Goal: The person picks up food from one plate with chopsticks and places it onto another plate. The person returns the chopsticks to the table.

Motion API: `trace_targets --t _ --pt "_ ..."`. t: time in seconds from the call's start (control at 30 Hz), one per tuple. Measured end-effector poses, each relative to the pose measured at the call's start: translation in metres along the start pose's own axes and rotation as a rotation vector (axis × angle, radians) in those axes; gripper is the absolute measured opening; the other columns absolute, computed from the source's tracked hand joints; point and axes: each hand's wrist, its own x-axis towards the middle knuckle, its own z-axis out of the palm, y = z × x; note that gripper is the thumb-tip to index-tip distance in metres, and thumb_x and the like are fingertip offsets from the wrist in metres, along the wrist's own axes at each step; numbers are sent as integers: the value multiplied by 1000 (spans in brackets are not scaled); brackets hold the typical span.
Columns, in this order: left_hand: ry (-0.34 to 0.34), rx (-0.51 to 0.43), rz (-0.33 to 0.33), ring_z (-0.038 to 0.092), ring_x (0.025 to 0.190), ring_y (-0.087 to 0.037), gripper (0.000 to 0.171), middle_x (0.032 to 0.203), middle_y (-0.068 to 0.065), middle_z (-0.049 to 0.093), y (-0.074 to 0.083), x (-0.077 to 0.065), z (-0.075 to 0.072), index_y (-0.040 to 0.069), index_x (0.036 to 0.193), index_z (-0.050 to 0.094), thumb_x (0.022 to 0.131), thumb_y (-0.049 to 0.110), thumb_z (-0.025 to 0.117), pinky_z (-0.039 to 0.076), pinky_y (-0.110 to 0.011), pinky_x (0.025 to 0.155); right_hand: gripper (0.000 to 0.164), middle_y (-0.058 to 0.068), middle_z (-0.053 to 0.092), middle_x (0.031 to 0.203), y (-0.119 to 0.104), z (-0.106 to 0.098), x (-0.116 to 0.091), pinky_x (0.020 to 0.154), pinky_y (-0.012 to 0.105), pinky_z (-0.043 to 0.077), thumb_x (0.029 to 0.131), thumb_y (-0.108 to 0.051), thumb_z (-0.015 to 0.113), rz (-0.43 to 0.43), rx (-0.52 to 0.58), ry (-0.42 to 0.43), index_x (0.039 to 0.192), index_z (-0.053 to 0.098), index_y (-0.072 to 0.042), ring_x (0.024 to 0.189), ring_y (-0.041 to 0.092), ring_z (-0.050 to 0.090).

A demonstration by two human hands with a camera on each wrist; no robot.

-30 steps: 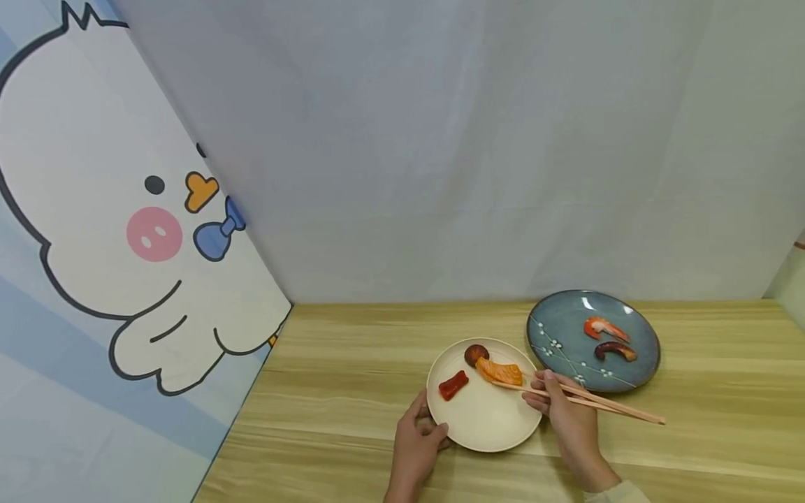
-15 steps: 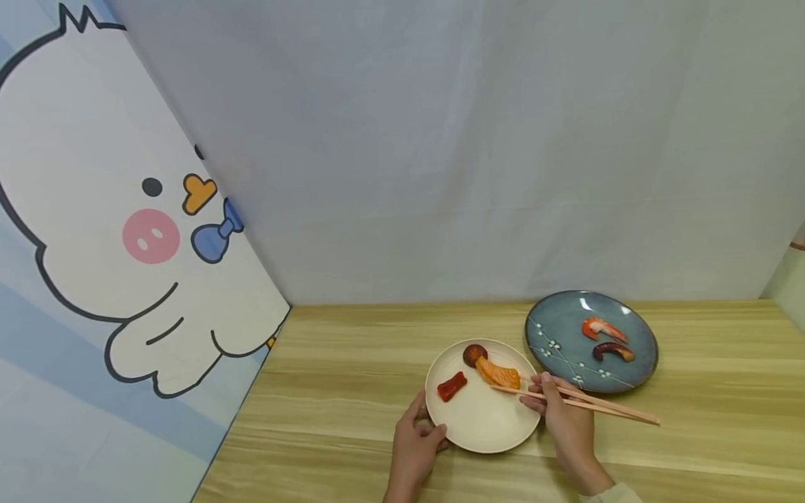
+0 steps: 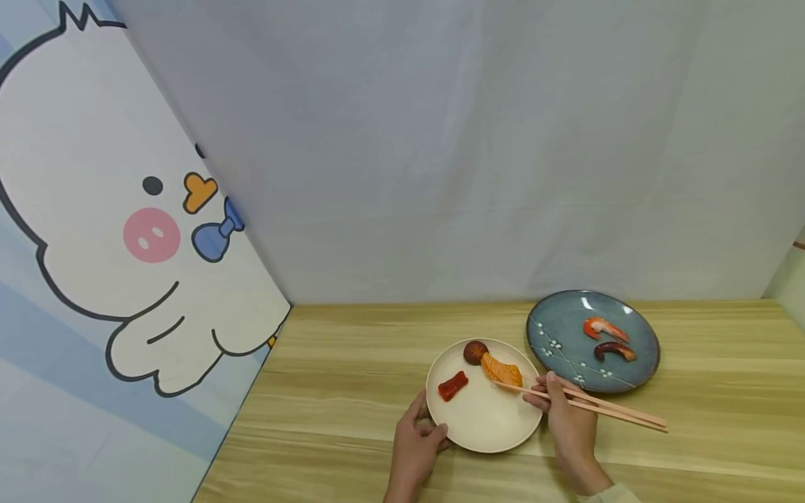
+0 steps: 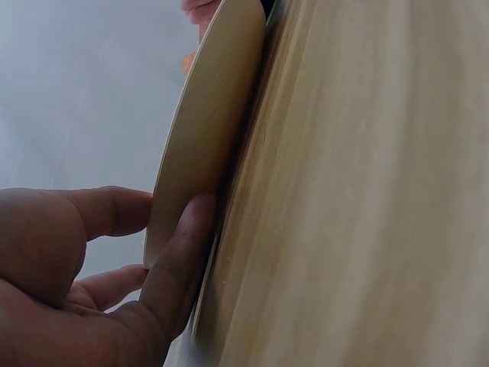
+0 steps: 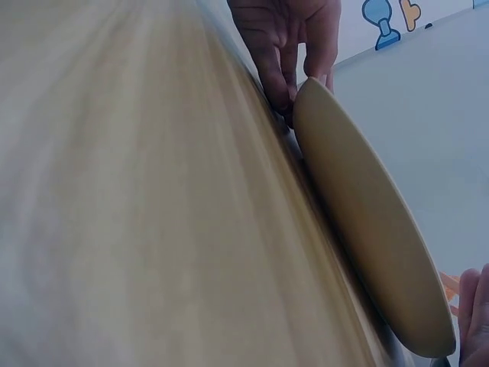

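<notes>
On the near part of the pale wooden surface, the left hand pinches the near left rim of a round cream plate between thumb and fingers, so the plate should not slide. At the plate's right side, the right hand has its fingers curled round two long, thin, light wooden chopsticks. One tip is at the near edge of an orange, striped salmon slice. That slice is on the far right part of the cream plate, next to a round brown mushroom cap. A small dark red block is on the plate's left part. Far and to the right, just beside it, is a blue oval plate with little white flowers. On that are a red and white shrimp and a curved brown slice.

The step in hand seems to be working the salmon slice with the chopsticks. From above, I cannot tell if both tips squeeze it. To pick it up, the tips would need to press two sides, then go straight up. To leave it, they would need to spread and back away. A bump could push the mushroom cap, so go slowly.
</notes>
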Motion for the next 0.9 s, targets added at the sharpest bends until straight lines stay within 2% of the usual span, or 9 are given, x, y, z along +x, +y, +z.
trace_targets --t 0.27,0.47,0.9 --pt "-6 -19 -1 64 79 -14 77 118 -22 57 1 -1 0 -15 157 33 87 -19 64 66 -27 68 30 5 73 77 -1 -1 2 67 24 66 110 -7 53 1 1 6 99 69 16 61 11 74" --pt "-25 -51 4 64 78 -14 78 118 -23 57 2 -3 -1 -16 157 31 86 -19 63 66 -27 67 32 4 72 79 -2 -1 1 70 24 66 110 -6 53 -22 -31 3 104 66 22 64 10 75" --pt "-24 -30 -5 64 79 -15 78 119 -23 58 3 -3 -1 -15 158 32 87 -17 64 67 -28 69 32 5 73 78 -5 -3 2 72 24 66 109 -5 54 -39 -50 -27 104 65 25 64 11 75"
